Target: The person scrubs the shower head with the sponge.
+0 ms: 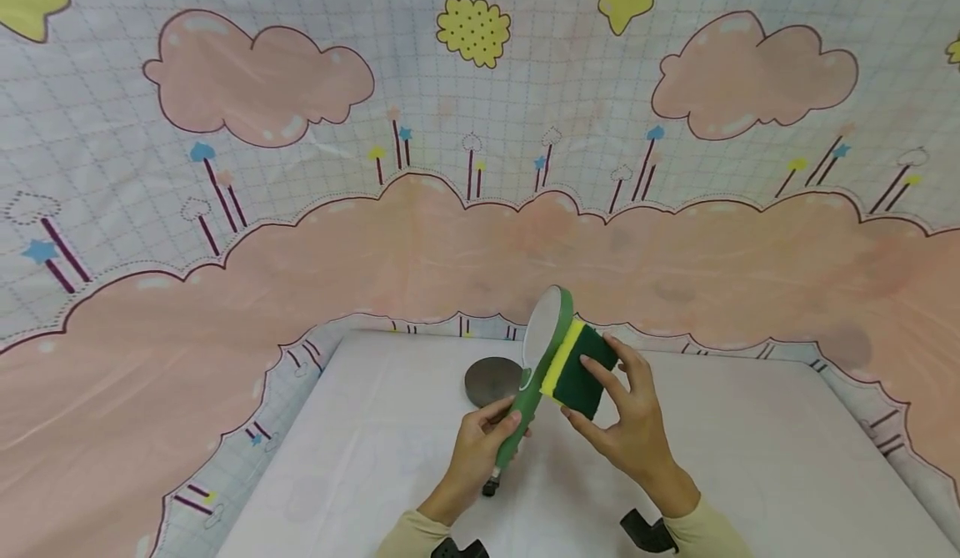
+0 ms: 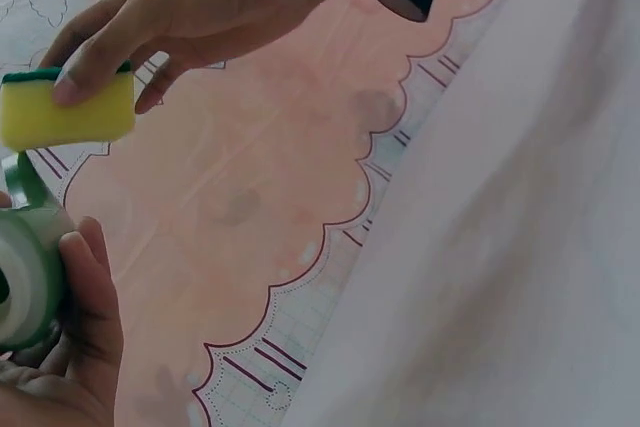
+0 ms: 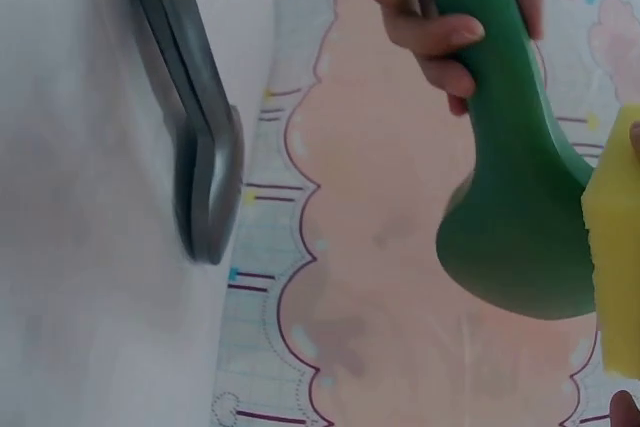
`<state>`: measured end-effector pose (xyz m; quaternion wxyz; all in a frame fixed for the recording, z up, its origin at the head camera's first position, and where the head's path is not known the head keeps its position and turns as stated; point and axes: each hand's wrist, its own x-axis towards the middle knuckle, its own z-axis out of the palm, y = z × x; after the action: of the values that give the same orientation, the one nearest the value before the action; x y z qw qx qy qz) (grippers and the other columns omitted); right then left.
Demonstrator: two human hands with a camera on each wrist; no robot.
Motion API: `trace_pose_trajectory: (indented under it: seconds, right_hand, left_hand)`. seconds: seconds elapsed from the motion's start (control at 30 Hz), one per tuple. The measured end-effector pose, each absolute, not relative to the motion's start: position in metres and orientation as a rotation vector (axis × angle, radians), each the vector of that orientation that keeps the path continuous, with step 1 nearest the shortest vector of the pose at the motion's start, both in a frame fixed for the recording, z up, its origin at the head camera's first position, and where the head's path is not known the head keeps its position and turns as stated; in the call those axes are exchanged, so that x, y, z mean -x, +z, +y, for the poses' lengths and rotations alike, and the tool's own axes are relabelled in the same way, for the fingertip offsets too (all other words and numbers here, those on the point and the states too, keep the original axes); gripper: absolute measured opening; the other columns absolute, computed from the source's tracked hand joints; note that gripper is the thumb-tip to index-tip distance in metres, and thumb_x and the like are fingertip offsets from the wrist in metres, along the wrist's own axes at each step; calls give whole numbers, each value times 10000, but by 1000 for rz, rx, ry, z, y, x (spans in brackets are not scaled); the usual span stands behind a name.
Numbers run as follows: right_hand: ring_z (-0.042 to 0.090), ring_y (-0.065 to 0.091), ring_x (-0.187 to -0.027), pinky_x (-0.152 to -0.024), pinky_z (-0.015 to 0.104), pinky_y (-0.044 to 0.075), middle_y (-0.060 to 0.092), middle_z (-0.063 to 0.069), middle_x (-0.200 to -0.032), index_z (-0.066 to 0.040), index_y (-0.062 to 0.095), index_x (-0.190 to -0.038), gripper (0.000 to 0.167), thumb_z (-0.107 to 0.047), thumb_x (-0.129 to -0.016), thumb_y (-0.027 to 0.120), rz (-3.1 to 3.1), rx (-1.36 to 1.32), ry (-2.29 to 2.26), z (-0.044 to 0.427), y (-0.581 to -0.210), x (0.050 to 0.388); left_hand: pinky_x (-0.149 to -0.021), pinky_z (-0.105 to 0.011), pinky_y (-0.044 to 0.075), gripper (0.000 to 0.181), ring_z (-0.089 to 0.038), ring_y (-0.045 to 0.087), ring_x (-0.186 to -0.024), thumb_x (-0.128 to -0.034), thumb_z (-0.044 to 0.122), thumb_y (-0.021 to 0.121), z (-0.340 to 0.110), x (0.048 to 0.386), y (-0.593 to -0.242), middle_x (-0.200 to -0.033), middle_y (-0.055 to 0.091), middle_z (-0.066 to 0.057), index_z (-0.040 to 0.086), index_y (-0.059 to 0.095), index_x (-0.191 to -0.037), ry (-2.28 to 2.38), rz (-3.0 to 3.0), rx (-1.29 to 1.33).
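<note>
One sponge [image 1: 578, 382], white table [image 1: 360, 458], patterned backdrop [image 1: 480, 245]

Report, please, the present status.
Left hand grips green shower head. Right hand holds sponge at its back. Gray shower head lies on table, not between.

Legible text: none. No readable lettering, label, brand or number on the green-and-white handled item [image 1: 542, 333] in the left grip [image 1: 477, 445], the sponge [image 1: 576, 389] in the right grip [image 1: 636, 429], the dark round item [image 1: 489, 379] behind the left grip, or the patterned cloth [image 1: 450, 258] beyond both.
</note>
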<state>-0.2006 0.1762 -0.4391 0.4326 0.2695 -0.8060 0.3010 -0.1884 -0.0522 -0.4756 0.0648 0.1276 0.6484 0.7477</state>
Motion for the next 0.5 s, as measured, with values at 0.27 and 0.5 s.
trace_pose_trajectory:
  seconds: [0.27,0.5]
  right_hand:
    - [348,417,-1310,-908,493,462,431,207,-1476,-153,632,-1295,678,-674,-869,548,-2081,-677,732,171,-449,199]
    - [338,411,-1319,-1024,275,388,432,202,-1476,-170,631,-1301,668,-672,-868,550,-2099,-686,728,169,-456,199]
  left_hand:
    - [-630,-200,525,492,-100,661,-843,-986,272,594,-45,191,-473,-1041,702,-62,-24,525,-1372,2310,1917,-362]
    - [-629,-198,515,517,-81,651,-819,-979,283,602,-42,191,-471,-975,694,-40,-17,508,-1390,2336,1921,-297]
